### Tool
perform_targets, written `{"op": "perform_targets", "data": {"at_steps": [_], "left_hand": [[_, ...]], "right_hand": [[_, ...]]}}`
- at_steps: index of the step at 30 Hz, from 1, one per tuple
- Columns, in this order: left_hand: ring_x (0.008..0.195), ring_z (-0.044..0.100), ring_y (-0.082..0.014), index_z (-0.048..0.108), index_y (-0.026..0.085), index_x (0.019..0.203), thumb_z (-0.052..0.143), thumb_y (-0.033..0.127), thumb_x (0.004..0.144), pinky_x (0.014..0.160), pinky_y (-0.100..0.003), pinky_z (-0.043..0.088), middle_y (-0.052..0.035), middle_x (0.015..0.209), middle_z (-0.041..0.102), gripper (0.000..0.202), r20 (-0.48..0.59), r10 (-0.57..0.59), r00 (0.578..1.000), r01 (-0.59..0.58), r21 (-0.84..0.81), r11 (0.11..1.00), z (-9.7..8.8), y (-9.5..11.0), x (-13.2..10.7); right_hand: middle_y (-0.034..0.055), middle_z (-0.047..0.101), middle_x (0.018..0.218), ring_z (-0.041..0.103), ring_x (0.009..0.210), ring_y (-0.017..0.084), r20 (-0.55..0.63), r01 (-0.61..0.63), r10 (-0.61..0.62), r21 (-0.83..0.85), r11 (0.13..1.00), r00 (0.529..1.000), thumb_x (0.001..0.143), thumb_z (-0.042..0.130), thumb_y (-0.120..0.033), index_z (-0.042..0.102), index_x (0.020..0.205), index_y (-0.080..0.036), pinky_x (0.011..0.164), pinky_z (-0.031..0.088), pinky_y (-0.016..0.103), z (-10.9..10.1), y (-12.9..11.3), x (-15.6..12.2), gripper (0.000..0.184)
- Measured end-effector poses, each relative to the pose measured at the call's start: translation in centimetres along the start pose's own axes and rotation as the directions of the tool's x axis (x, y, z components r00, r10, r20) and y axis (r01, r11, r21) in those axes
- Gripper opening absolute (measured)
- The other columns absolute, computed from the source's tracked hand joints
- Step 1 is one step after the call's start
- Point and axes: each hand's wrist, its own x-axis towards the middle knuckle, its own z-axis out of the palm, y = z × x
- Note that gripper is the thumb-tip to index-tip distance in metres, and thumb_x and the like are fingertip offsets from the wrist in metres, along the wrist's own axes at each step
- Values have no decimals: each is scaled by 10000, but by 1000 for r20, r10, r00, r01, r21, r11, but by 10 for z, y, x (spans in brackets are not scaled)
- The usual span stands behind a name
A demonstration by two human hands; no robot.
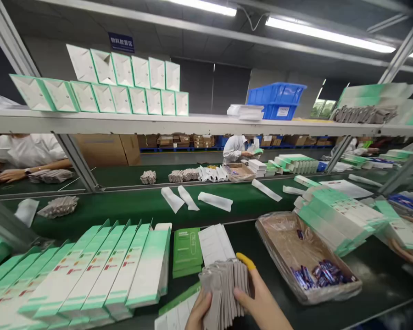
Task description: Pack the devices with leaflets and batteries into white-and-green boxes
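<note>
Low in the middle of the head view, a bundle of grey flat packets (223,293) stands on edge between my two hands. My left hand (200,309) grips its left side, mostly thumb showing. On the other side my right hand (261,295) is closed round the bundle, a yellow cover on one fingertip. Just behind the bundle lie white printed leaflets (216,243) and green printed leaflets (186,252). More white leaflets (177,314) lie partly beneath my left hand. Rows of green-and-white cartons (113,270) lean to the left.
A plastic-lined cardboard tray (278,238) with small blue cylinders (325,275) sits right. White pouches (215,200) lie on the green conveyor (147,206). A shelf (199,123) overhead carries cartons and blue bins (277,101). A co-worker's hands (408,243) hold cartons at far right.
</note>
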Motion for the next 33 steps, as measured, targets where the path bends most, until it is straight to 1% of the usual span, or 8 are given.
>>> {"op": "perform_targets", "data": {"at_steps": [2, 5, 11, 15, 19, 22, 27, 33], "left_hand": [[1269, 529, -359, 677, 271, 1203, 739, 403, 781, 1065, -444, 412, -78, 1239, 682, 446, -27, -56, 998, 56, -23, 998, 2, -3, 6], [1259, 542, -347, 641, 265, 1256, 743, 382, 786, 1049, -444, 422, -86, 1280, 660, 494, -36, -67, 997, 68, 15, 998, 4, -4, 8], [1238, 551, -323, 676, 207, 1195, 691, 426, 831, 1070, -414, 399, -111, 1284, 651, 425, 73, 182, 981, -196, 315, 929, -3, 1, 10], [1153, 595, -351, 699, 165, 1125, 760, 468, 746, 1042, -453, 405, -145, 1175, 696, 489, 123, 201, 972, -233, 391, 890, -8, 6, 11], [1093, 615, -346, 678, 156, 1141, 856, 456, 611, 993, -423, 423, -147, 1114, 702, 634, 166, 226, 960, -273, 359, 893, -4, 11, 9], [1049, 626, -323, 674, 162, 1105, 871, 424, 590, 924, -375, 448, -129, 1081, 699, 611, 167, 241, 956, -284, 325, 902, -2, 13, 8], [1064, 627, -290, 658, 182, 1118, 876, 335, 602, 922, -334, 460, -110, 1101, 696, 581, 67, 243, 968, -252, 212, 944, -12, 13, 12], [1160, 602, -316, 652, 189, 1136, 846, 337, 644, 1008, -387, 447, -111, 1147, 694, 549, -52, 197, 979, -192, 78, 978, -15, 13, 17]], "right_hand": [[94, 536, 1384, 504, 1288, 248, -126, 37, -31, 46, 998, 992, 845, 632, -421, 277, 1485, -253, 1093, 370, 381, 5, -1, -3, 751], [92, 548, 1359, 535, 1251, 235, -173, 47, -39, 43, 998, 984, 841, 634, -352, 225, 1495, -253, 1083, 385, 387, 5, -6, -5, 777], [81, 592, 1287, 577, 1192, 242, -237, 2, -10, -33, 999, 971, 764, 685, -285, 170, 1500, -260, 1065, 399, 426, 3, -6, -4, 899], [70, 604, 1262, 584, 1175, 248, -207, 25, -19, 23, 999, 978, 731, 713, -304, 196, 1491, -272, 1063, 401, 436, 6, -4, -1, 919], [89, 614, 1240, 591, 1160, 263, -220, 51, -28, 99, 994, 975, 738, 711, -362, 293, 1446, -257, 1051, 413, 442, 9, 0, 3, 828], [89, 628, 1218, 604, 1145, 266, -253, 71, -30, 151, 986, 967, 742, 715, -395, 319, 1429, -260, 1046, 418, 439, 10, 3, 6, 804], [99, 622, 1262, 575, 1201, 269, -243, 50, 24, 295, 954, 970, 735, 736, -433, 293, 1436, -268, 1074, 391, 442, 9, 3, 8, 846], [104, 608, 1280, 561, 1221, 264, -228, 42, 45, 365, 930, 973, 726, 745, -433, 261, 1444, -266, 1084, 380, 434, 5, 4, 10, 882]]}}
